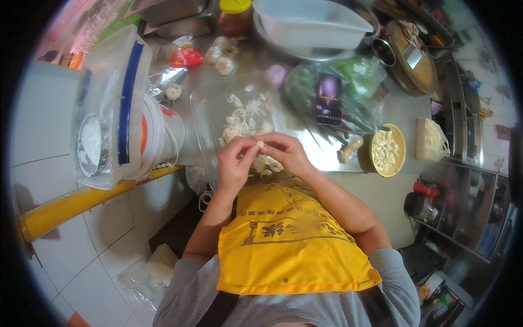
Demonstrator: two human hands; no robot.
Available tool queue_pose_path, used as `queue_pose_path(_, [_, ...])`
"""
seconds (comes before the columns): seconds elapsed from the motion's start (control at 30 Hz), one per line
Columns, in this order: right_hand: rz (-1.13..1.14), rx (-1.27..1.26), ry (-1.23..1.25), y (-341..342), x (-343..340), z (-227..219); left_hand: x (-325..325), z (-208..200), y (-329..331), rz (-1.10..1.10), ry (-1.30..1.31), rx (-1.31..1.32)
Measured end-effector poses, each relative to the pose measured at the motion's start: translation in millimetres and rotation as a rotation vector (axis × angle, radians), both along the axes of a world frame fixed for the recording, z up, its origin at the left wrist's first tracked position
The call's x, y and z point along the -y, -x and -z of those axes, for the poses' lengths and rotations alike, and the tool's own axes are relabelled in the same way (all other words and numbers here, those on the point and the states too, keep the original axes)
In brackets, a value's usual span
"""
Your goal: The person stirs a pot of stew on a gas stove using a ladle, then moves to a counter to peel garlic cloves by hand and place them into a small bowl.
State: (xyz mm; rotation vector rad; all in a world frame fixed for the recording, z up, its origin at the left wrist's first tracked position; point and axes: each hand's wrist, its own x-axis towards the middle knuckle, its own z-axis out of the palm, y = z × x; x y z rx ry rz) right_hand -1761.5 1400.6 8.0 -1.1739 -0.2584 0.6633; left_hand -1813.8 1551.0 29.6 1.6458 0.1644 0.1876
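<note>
A small pale garlic clove (260, 145) is pinched between the fingertips of both my hands. My left hand (235, 163) is closed, thumb and fingers meeting on one side of the clove. My right hand (286, 153), also closed, grips it from the other side. Both hands are over the near part of a clear plastic tub (202, 117). Garlic skins (248, 111) and unpeeled garlic lie in it, and several cloves (266, 165) show just below my hands. To the right, a yellow bowl (402, 143) holds many peeled garlic cloves (385, 150).
A phone (329, 99) rests on a plastic bag of green vegetables (357, 73). Beside the yellow bowl lies a piece of ginger (350, 148). White buckets (163, 131) stand at left, a white basin (313, 27) at the back. Garlic bulbs (223, 57) sit behind the tub.
</note>
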Motion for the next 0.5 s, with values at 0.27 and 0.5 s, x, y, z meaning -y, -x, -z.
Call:
queue_pose_path(0.27, [0.041,0.025,0.055,3.6,-1.4,-5.4,-2.6,0.5,1.8,0.063,0.023,-0.023])
queue_pose_path(0.5, [0.057,0.192,0.202,5.0,0.5,-6.2,-3.7,1.8,3.5,0.064,-0.062,-0.05])
